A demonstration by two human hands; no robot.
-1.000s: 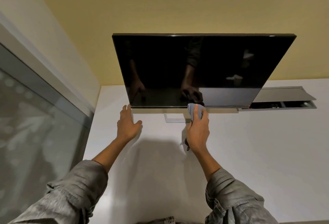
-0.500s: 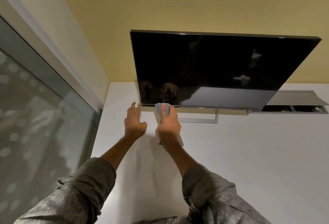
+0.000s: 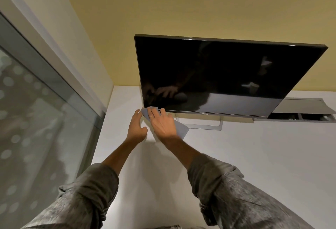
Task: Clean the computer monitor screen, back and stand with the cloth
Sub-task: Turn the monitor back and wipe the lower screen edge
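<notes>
Yellow wall (image 3: 181, 1); white desk (image 3: 254, 156); window (image 3: 36, 119) left.

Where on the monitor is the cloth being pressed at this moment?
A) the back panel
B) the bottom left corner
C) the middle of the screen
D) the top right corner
B: the right hand presses the grey cloth against the monitor at its bottom left corner.

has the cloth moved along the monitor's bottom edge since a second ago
Yes. The cloth under the right hand slid from mid-edge to the monitor's lower-left corner.
</notes>
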